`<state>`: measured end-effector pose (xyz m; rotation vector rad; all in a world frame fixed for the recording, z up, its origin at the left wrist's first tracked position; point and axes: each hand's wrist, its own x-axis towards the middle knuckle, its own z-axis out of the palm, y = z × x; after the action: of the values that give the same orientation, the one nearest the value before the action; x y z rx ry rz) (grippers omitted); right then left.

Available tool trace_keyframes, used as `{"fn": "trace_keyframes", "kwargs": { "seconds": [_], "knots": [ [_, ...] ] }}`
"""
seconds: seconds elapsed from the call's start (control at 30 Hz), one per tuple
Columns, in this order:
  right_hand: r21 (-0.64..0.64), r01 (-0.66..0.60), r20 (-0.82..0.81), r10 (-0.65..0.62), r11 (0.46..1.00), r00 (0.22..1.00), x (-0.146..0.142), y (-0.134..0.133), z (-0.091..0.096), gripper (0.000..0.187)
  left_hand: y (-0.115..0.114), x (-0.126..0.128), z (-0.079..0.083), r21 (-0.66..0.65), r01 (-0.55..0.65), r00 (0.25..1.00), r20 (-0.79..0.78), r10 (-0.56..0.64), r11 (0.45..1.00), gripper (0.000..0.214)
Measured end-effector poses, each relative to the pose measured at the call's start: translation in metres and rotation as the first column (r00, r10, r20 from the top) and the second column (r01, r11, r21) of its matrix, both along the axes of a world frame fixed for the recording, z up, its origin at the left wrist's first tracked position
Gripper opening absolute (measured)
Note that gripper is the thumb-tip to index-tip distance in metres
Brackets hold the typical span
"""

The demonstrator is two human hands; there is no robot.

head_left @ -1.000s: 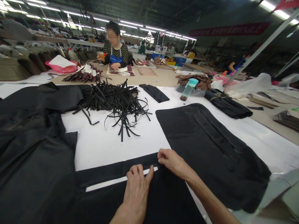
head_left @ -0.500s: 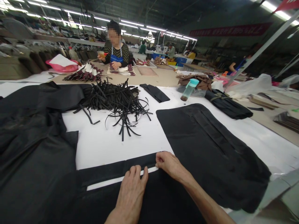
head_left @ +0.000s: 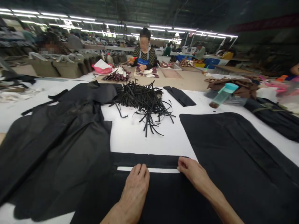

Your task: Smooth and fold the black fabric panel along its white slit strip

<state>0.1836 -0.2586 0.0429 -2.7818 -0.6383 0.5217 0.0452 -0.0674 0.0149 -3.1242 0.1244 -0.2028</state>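
Observation:
A black fabric panel (head_left: pixel 163 193) lies in front of me, with a long narrow slot showing white along its upper part. My left hand (head_left: pixel 136 186) rests on the panel, its fingers stretched forward side by side and their tips at the slot. At the slot's right end my right hand (head_left: pixel 192 171) is closed in a pinch on the panel's edge; the exact fingertip contact is partly hidden. To the left spreads a heap of black fabric pieces (head_left: pixel 60 155). Another black panel (head_left: pixel 233 146) lies flat to the right.
Beyond the panel sits a tangled pile of black strips (head_left: pixel 142 98), with a folded black piece (head_left: pixel 179 96) beside it. A turquoise-lidded bottle (head_left: pixel 223 95) leans at the right. Across the table a co-worker (head_left: pixel 144 53) handles maroon-and-white pieces (head_left: pixel 147 71) near a pink basin (head_left: pixel 101 69).
The camera view has turned left and levelled, so everything sits further right. My left hand's fingers have drawn closer together on the panel. My right hand keeps its pinch at the slot's end.

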Motion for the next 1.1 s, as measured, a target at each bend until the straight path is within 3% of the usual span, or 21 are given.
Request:
{"fn": "trace_keyframes", "kwargs": {
  "seconds": [0.13, 0.23, 0.3, 0.37, 0.5, 0.57, 0.67, 0.77, 1.1],
  "knots": [
    [-0.181, -0.052, 0.135, 0.077, 0.982, 0.988, -0.014, -0.001, 0.001, 0.023, 0.008, -0.025, -0.008, -0.101, 0.102, 0.976, 0.204, -0.08, 0.99, 0.027],
    [-0.244, -0.061, 0.178, 0.106, 0.968, 0.978, -0.022, -0.002, 0.002, 0.022, 0.019, -0.047, -0.011, -0.123, 0.151, 0.953, 0.282, -0.111, 0.981, 0.031],
    [-0.209, -0.074, 0.21, 0.119, 0.975, 0.97, -0.03, 0.005, 0.005, 0.022, 0.03, -0.057, -0.01, -0.114, 0.146, 0.945, 0.31, -0.105, 0.983, 0.033],
    [-0.095, -0.144, 0.209, 0.161, 0.985, 0.965, -0.04, 0.024, 0.01, 0.02, 0.043, -0.063, -0.01, -0.097, 0.121, 0.95, 0.301, -0.087, 0.988, 0.038],
    [0.163, -0.344, 0.068, 0.337, 0.925, 0.939, -0.064, 0.092, 0.017, 0.023, 0.064, -0.065, -0.013, -0.039, 0.019, 0.978, 0.207, -0.01, 0.999, 0.044],
    [0.233, -0.361, 0.046, 0.361, 0.903, 0.932, -0.07, 0.129, 0.015, 0.024, 0.068, -0.065, -0.018, -0.015, -0.022, 0.973, 0.229, 0.025, 1.0, 0.041],
    [0.229, -0.351, 0.033, 0.353, 0.908, 0.935, -0.071, 0.17, 0.006, 0.023, 0.069, -0.068, -0.024, -0.006, -0.019, 0.962, 0.272, 0.02, 1.0, 0.042],
    [0.187, -0.327, 0.037, 0.326, 0.926, 0.945, -0.07, 0.19, -0.004, 0.021, 0.07, -0.071, -0.027, 0.027, 0.028, 0.959, 0.282, -0.034, 0.999, 0.047],
    [0.046, -0.285, 0.091, 0.28, 0.957, 0.956, -0.075, 0.202, -0.005, 0.02, 0.071, -0.071, -0.029, 0.029, 0.036, 0.953, 0.299, -0.043, 0.999, 0.046]
  ]
}}
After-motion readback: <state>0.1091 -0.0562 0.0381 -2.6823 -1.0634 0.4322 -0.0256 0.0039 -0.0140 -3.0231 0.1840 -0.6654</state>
